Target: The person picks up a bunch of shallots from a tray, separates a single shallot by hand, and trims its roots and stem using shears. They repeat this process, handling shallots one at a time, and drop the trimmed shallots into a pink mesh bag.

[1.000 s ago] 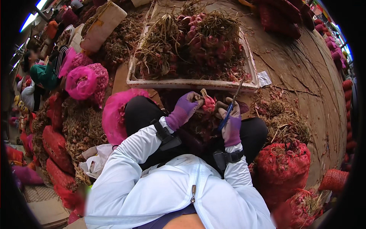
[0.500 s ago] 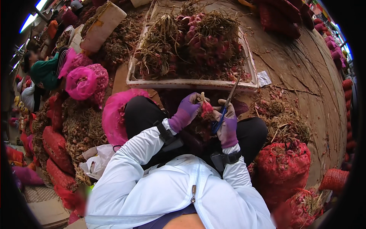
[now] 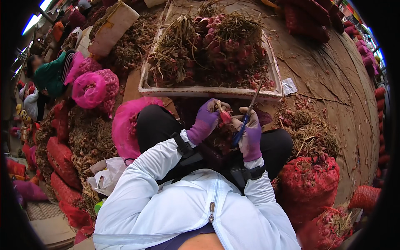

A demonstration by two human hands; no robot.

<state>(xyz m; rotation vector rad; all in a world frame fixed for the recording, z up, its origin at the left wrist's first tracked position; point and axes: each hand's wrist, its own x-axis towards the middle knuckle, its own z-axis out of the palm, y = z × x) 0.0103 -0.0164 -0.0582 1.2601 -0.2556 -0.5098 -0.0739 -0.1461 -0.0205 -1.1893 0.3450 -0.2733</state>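
My left hand (image 3: 206, 121), in a purple and grey glove, pinches a red shallot (image 3: 225, 116) by its pale dry neck, bulb hanging toward the right hand. Scissors (image 3: 255, 96) with blue handles are gripped in my right hand (image 3: 250, 135), gloved the same way. Their long blades point up and away, apart from the shallot's neck, toward the tray's near right corner. The right fingertips are close beside the bulb; whether they touch it I cannot tell. Just beyond my hands, a white foam tray (image 3: 208, 92) holds bundles of shallots (image 3: 225, 46) with dry stalks.
A pink net bag (image 3: 124, 125) leans by my left knee, near a white plastic bag (image 3: 109, 177). At my right stand a red net sack (image 3: 309, 187) and a heap of dry trimmings (image 3: 310, 129). A person in green (image 3: 51, 78) sits at far left.
The shallot has turned slightly in my left fingers, and its bulb sits a little higher. The scissors have shifted only slightly. At far left, the person in green has raised an arm.
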